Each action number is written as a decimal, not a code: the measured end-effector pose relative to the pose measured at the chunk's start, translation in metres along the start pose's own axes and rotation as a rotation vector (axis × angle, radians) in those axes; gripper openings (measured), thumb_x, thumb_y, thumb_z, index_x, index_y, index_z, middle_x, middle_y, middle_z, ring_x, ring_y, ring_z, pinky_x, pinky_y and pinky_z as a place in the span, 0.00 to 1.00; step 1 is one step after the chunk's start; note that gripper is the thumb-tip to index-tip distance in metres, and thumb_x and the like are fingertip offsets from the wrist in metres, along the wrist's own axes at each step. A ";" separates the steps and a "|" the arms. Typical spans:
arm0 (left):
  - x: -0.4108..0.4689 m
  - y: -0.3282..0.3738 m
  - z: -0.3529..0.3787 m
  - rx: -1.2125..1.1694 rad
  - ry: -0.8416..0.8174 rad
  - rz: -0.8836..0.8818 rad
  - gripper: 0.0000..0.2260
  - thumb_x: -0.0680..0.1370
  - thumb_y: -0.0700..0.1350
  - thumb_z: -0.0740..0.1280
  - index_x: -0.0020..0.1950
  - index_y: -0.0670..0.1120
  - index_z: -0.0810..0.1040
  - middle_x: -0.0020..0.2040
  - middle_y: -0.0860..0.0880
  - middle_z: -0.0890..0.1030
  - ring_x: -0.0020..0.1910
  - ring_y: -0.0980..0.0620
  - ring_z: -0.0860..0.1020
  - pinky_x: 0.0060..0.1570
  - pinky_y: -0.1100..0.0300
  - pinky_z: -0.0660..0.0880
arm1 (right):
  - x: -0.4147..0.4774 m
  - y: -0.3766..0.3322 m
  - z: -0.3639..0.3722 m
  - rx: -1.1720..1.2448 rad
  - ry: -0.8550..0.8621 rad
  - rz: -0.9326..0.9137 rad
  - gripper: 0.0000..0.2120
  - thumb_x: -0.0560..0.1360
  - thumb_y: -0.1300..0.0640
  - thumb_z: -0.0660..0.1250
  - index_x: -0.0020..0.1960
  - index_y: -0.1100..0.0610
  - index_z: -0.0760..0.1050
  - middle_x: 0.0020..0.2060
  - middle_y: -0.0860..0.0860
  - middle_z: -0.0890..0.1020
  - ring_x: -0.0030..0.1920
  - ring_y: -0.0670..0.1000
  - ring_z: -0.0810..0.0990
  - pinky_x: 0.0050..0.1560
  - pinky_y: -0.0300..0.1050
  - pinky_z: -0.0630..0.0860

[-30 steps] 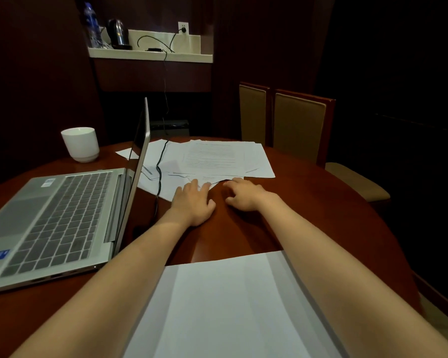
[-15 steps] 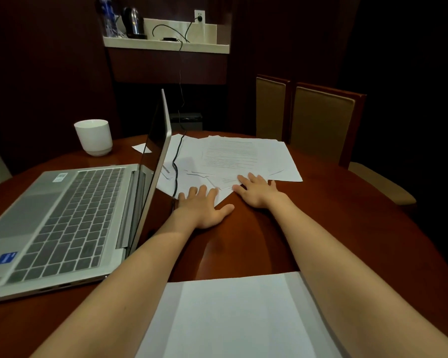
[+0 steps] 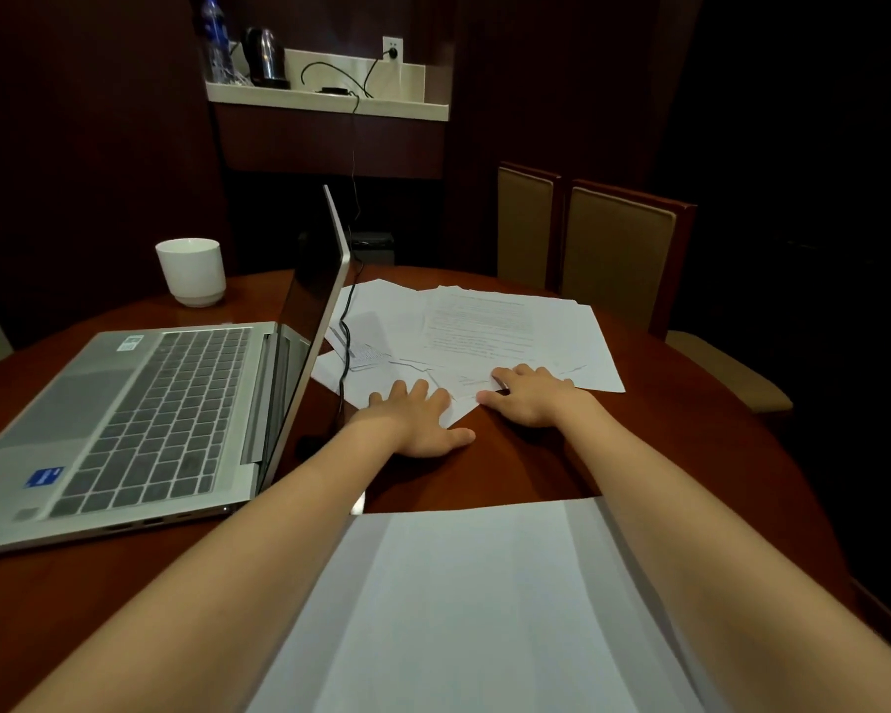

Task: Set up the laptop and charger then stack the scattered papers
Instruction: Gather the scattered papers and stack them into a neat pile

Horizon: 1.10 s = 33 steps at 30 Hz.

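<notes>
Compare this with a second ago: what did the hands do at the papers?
Both moved slightly forward: the left hand and right hand now rest, fingers spread, on the near edge of the scattered papers. Neither grips anything. The laptop, charger cable and cup stayed put.

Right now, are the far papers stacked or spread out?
Spread out. The scattered papers fan over the table at differing angles, corners offset; left hand and right hand rest on their near edge.
</notes>
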<state>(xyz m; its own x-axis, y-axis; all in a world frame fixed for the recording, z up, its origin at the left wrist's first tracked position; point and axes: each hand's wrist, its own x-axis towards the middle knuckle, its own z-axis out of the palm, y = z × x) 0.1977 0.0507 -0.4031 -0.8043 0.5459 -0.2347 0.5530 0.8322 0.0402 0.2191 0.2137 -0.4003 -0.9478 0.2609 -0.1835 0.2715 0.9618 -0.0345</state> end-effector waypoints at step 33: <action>0.023 0.005 -0.015 -0.381 0.243 -0.282 0.24 0.79 0.52 0.57 0.71 0.40 0.61 0.68 0.38 0.67 0.66 0.39 0.67 0.59 0.50 0.68 | -0.050 0.077 0.015 0.523 0.052 0.214 0.36 0.77 0.46 0.62 0.76 0.58 0.48 0.74 0.57 0.58 0.72 0.59 0.60 0.71 0.51 0.61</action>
<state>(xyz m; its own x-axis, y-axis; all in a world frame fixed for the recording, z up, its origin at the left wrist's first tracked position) 0.1790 0.0693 -0.3942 -0.9625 0.2651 -0.0576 0.2263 0.9016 0.3687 0.2896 0.2734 -0.4083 -0.8657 0.4622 -0.1920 0.4930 0.7214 -0.4864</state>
